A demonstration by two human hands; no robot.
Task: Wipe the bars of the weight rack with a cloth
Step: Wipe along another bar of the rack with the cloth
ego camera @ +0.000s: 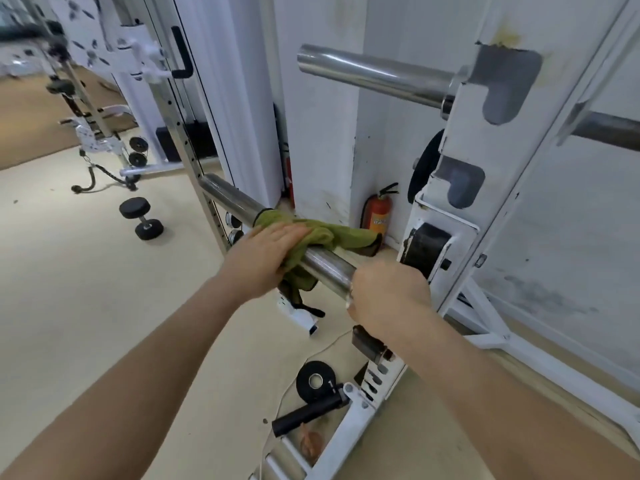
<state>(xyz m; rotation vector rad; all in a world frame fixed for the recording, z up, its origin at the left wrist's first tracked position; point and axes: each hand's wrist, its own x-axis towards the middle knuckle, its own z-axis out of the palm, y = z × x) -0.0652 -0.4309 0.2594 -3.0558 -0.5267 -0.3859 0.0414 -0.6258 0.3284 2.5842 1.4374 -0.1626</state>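
A chrome bar (228, 197) sticks out of the white weight rack (460, 168) at waist height. A green cloth (332, 235) is draped over its middle. My left hand (266, 252) lies flat on the cloth with the fingers together, pressing it against the bar. My right hand (388, 292) is closed around the bar close to the rack upright. A second chrome bar (374, 74) juts from the rack higher up, bare.
A red fire extinguisher (379, 211) stands in the corner by the white pillar. A black dumbbell (142, 218) lies on the beige floor to the left. A small black weight plate (315, 381) and a black peg (308, 412) sit low by the rack's base. A cable machine (104, 140) stands far left.
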